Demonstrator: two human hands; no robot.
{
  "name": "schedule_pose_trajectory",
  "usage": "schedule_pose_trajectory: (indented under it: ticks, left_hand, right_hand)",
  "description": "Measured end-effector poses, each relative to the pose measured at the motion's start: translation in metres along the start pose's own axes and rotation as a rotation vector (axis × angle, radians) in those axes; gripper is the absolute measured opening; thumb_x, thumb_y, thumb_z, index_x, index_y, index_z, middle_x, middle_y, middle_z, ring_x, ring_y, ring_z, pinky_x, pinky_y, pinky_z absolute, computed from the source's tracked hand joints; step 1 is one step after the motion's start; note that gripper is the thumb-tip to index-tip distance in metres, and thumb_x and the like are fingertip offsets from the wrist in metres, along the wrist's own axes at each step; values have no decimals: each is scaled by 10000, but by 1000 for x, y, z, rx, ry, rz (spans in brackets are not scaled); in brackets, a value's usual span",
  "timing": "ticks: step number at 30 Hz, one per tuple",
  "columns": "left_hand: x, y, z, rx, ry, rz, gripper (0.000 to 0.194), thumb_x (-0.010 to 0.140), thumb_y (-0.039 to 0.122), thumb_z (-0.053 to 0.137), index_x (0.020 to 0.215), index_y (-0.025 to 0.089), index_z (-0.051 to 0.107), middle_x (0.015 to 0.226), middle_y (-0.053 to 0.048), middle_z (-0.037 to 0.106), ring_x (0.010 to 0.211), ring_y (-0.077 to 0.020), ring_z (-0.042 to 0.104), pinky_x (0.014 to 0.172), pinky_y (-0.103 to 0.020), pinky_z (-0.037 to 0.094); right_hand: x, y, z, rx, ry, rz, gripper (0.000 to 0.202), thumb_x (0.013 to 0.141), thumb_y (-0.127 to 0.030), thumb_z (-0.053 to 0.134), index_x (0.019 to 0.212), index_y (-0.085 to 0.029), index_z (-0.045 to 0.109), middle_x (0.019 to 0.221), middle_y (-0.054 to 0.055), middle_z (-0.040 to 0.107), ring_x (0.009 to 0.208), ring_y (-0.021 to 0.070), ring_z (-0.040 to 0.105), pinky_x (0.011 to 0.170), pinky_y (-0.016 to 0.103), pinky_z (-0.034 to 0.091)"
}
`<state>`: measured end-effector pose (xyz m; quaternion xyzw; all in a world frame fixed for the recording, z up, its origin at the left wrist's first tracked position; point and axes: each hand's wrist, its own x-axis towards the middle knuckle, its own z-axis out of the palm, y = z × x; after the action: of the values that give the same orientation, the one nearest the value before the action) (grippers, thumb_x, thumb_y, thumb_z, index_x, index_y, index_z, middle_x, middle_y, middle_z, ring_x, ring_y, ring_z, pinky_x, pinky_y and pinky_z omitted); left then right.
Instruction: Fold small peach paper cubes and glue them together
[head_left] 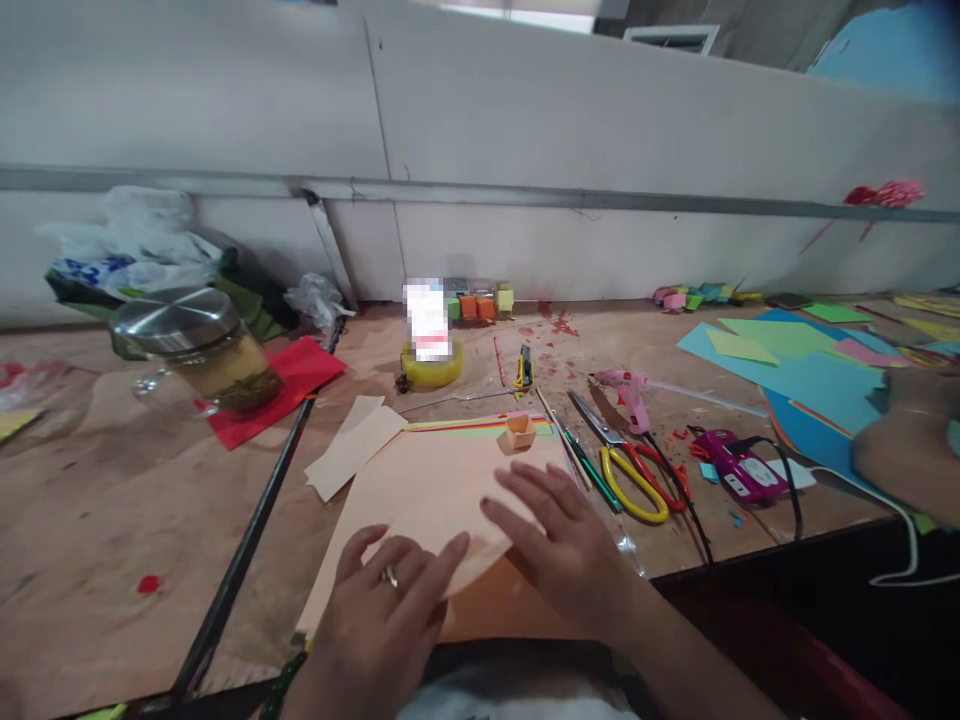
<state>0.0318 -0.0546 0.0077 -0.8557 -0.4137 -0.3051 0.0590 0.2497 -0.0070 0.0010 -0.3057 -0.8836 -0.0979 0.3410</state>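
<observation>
A broad, plain, pale-peach paper sheet [427, 480] lies beneath the hands [390, 605], fingers loosely spread.

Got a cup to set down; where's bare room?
Best: tabletop around the round red scrap, bordered by glass mug and dark strip. Smaller: beyond the glue gun, toward the wall. Crowded: right of the right hand, with scissors and purple device.

My one feed comes from the wearer's head, facing forward and down over the worktable [90, 520]. It sits close enough that the left hand [386, 605] at seven o'clock and the right hand [568, 545] at five loom large, seen from above and behind. Toward twelve I look out to the white wall [525, 120], farther off, whose rail [480, 193] dips slightly toward three o'clock.
</observation>
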Motion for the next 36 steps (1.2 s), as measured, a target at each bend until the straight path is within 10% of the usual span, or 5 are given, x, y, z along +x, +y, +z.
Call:
schedule_pose_trajectory:
  ticks: [8, 20, 27, 32, 36]
  left_hand:
    - [-11, 0, -12, 96, -44, 83, 467, 875, 24, 368, 1207, 275, 580, 1032, 19, 734, 1095, -173, 615, 1163, -429, 55]
    - [-29, -8, 13, 17, -231, 129, 383, 779, 5, 464, 1073, 191, 624, 867, -34, 702, 847, -175, 634, 1032, -420, 387]
    - [-24, -32, 9, -370, -344, -240, 433, 682, -6, 405, 935, 222, 672, 919, -35, 725, 838, -152, 677, 732, -243, 555]
    - [-13, -31, 21, -497, -260, -539, 276, 893, 281, 444, 726, 190, 643, 799, -48, 660, 676, -145, 629, 506, -208, 486]
    - [-9, -36, 31, -393, -251, -605, 358, 889, 368, 451, 593, 188, 544, 682, -19, 565, 553, -127, 543, 469, -225, 429]
  right_hand:
    - [-9, -1, -6, 227, 164, -77, 171, 937, -160, 477, 943, -195, 645, 887, 48, 726, 907, 178, 595, 746, 323, 489]
    - [-40, -12, 8, 429, -188, 50, 141, 906, -177, 490, 957, -135, 615, 935, 99, 697, 892, 203, 608, 803, 348, 541]
    - [-46, -3, 6, 601, -205, 298, 106, 921, -273, 559, 926, -177, 603, 925, 74, 706, 907, 172, 647, 788, 286, 534]
    - [-38, 3, 10, 559, -295, 708, 153, 897, -254, 514, 1019, -186, 574, 621, -33, 601, 511, 120, 560, 468, 209, 415]
    - [-30, 7, 14, 476, -305, 768, 297, 855, -215, 529, 1150, -184, 535, 556, -68, 534, 487, 126, 531, 463, 211, 363]
